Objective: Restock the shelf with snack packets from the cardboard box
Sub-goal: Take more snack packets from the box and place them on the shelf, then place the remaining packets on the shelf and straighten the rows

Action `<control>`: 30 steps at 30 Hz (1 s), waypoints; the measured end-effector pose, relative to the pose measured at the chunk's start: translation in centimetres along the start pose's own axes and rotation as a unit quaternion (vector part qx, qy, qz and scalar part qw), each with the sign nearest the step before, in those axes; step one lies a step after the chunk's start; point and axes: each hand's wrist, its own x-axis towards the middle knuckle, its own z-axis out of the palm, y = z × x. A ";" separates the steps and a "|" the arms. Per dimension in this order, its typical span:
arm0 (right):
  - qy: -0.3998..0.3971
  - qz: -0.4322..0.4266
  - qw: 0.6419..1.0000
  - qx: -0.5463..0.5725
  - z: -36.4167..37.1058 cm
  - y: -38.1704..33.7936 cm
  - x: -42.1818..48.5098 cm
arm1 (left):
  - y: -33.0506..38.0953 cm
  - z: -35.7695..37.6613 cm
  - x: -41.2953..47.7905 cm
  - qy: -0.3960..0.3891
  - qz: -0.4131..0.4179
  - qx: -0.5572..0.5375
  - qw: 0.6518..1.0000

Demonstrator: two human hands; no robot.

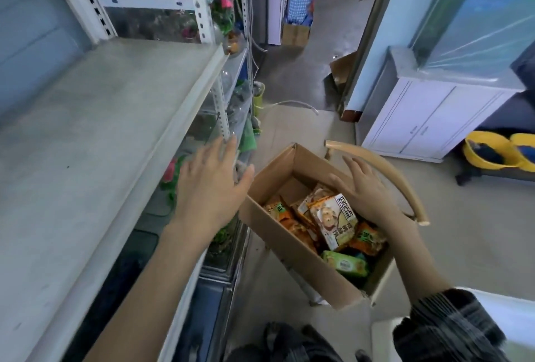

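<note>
An open cardboard box [278, 234] sits low at centre right, holding several snack packets in orange, yellow and green. My right hand [364, 190] is inside the box and holds a yellow and white snack packet [335, 219] by its upper edge, thumb against its top. My left hand [211, 185] hovers with fingers straight and spread between the box and the front edge of the grey shelf [95, 135], holding nothing. The shelf board on the left is bare.
Lower shelf levels hold artificial flowers [170, 173] and glass items. A curved wooden chair back [385, 170] lies behind the box. A white cabinet [428, 118] stands at right, yellow items [492, 150] beside it, and a cardboard box with bags [298, 25] down the corridor.
</note>
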 end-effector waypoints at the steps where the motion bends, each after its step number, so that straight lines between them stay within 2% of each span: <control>1: 0.001 0.008 1.000 0.000 0.1 0.3 0.0 | 0.3 1.0 0.6 -0.009 0.007 -0.001 1.000; 11: -0.016 0.127 0.991 0.044 2.1 4.9 0.0 | 0.4 9.5 6.5 -0.113 0.052 -0.012 0.992; 20: -0.037 0.290 0.947 0.135 8.1 12.5 -1.4 | 2.4 18.0 8.0 -0.223 0.082 -0.013 0.971; 30: -0.052 0.322 0.928 0.181 14.3 18.4 1.3 | 5.9 26.7 11.8 -0.295 0.095 -0.026 0.951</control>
